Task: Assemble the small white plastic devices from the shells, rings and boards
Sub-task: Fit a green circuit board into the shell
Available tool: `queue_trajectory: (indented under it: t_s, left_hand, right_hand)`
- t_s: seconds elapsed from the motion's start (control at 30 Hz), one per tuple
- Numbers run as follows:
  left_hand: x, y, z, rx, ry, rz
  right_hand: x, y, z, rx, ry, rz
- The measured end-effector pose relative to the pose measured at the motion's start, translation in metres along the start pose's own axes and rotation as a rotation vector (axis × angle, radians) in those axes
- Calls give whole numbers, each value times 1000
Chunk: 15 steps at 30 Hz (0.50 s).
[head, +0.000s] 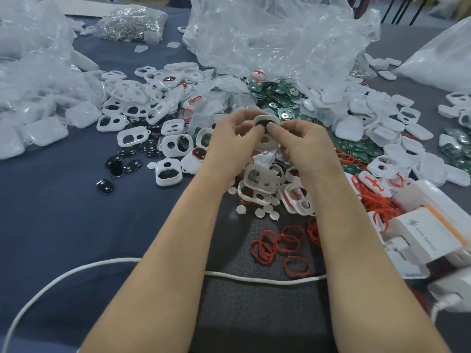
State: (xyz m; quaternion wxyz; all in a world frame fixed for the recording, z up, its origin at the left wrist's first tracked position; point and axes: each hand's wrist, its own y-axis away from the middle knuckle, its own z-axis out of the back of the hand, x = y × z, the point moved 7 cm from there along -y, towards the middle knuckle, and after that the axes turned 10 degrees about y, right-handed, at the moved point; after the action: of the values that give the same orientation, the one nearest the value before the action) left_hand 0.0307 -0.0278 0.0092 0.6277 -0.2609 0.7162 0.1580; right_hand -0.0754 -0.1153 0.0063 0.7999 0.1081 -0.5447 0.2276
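Left hand (229, 138), right hand (302, 146) pinch 1 white shell (265, 143) above worktop (63, 212) middle; press black insert (265, 124) squarely, 2 thumbs, till flush.

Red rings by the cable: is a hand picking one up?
No, the left hand and right hand both grip a white shell farther back, and the red rings lie loose, untouched.

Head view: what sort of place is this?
Likely a hand-assembly workbench: loose heaps of white shells, green boards and red rings, bulk plastic bags behind; left hand and right hand grip one shell.
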Motion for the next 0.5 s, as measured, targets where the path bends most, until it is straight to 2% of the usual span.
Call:
queue_trajectory:
  t_s: [0.5]
  left_hand:
    - [0,-3,2,-60,-111,-48]
  right_hand:
    - [-5,-1,-5,12,10,-38]
